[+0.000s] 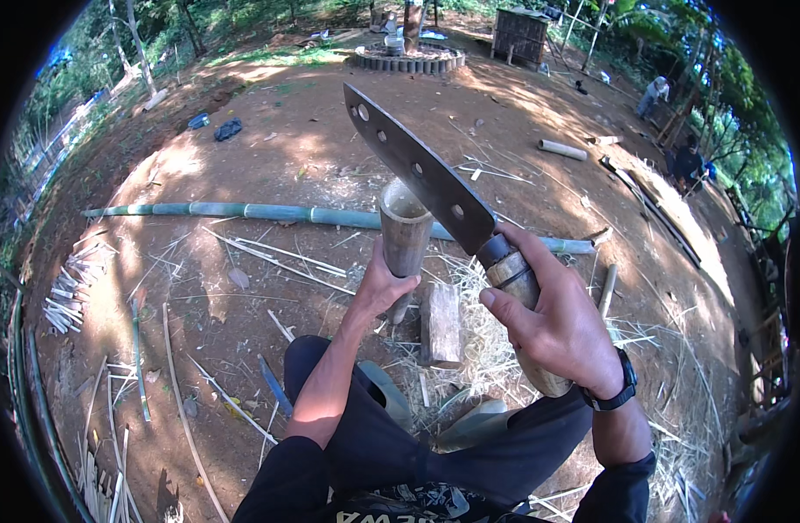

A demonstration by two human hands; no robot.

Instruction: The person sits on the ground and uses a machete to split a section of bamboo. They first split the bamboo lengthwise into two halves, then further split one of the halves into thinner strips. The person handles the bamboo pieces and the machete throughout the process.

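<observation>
My right hand [561,327] is wrapped round the wooden handle of a large knife [422,170]. Its broad dark blade, pierced by several round holes, slants up and to the left. In my left hand [387,283] stands a thick bamboo tube [407,231], nearly upright with its hollow end facing up. The blade passes above and beside the tube's rim; whether they touch I cannot tell. Just right of the tube's lower end, a squared wood block [442,327] rests on the ground between my feet.
A long green bamboo pole [278,213] lies across the ground ahead. Pale shavings [496,340] surround the block. Split sticks [73,283] are heaped at the left. Short bamboo pieces [562,150] lie farther off. Another person [654,96] is at the far right, near a wooden hutch [519,37].
</observation>
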